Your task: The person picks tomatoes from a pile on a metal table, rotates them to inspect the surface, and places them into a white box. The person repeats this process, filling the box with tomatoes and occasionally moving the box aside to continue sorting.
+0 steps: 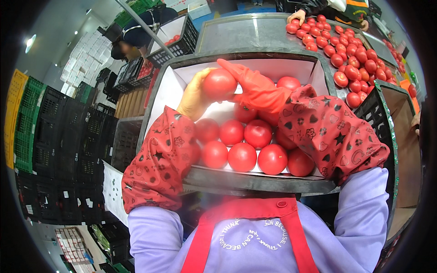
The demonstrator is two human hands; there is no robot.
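My left hand (pixel 195 95) grips a large red tomato (pixel 220 83) from the left, above a lined crate. On the tomato's other side is my right hand (pixel 261 89) in a red rubber glove, its fingers along the upper right edge and its thumb near the lower right. Below them stands the dark plastic crate (pixel 259 184) with a white paper liner (pixel 175 83). Rows of tomatoes (pixel 242 157) fill its near part, and another tomato (pixel 288 83) lies at the far side. My right hand and printed sleeve hide part of the contents.
Many loose tomatoes (pixel 358 65) spread over a metal table (pixel 239 34); a co-worker's hand (pixel 297 16) touches some. An upright black crate (pixel 392 136) stands close at right. Stacked crates (pixel 65 136) line the left, where another person (pixel 146 27) bends over crates.
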